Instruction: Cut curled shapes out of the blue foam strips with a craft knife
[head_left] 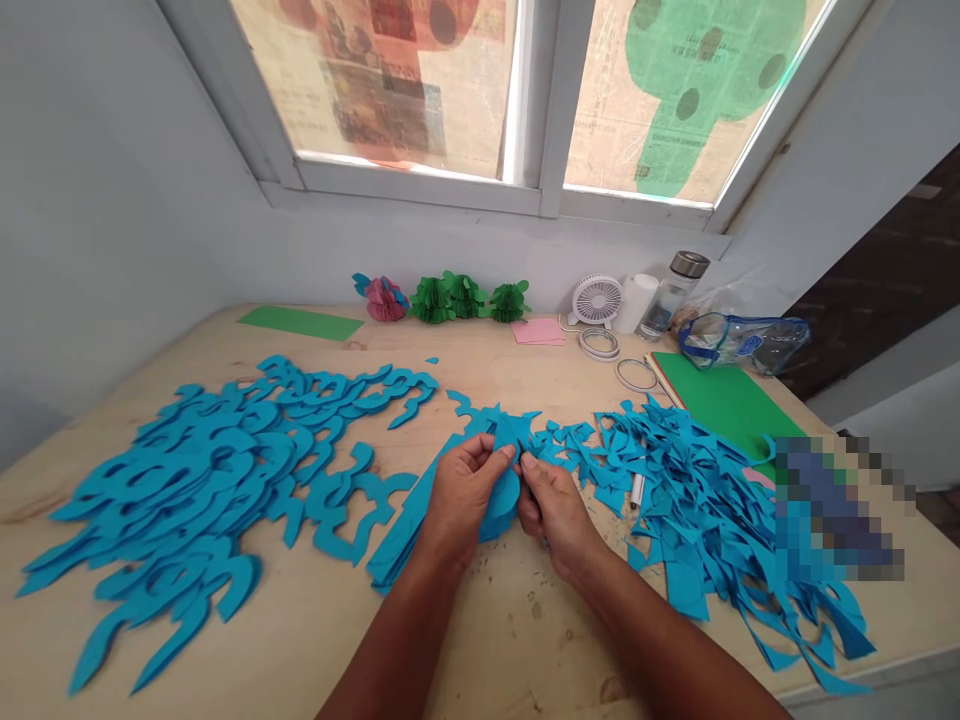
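Near the middle of the table, my left hand (pixel 465 490) pinches a piece of blue paper (pixel 504 500) between thumb and fingers. Close against its right edge is my right hand (pixel 559 510), closed around what looks like a pair of scissors, mostly hidden by the fingers. Under and beside my left hand lies a stack of blue paper strips (pixel 401 550). A large heap of curvy blue paper cut-outs (pixel 217 460) spreads over the left side. Pointed blue paper scraps (pixel 690 500) are piled on the right, with a white pen (pixel 637 490) among them.
Along the wall stand paper ornaments (pixel 465 297), a small white fan (pixel 598 299), a bottle (pixel 673 295) and a clear pouch (pixel 742 342). Tape rolls (pixel 636 375) and green sheets (pixel 739 405) lie at the back right. Another green sheet (pixel 300 322) is at the back left.
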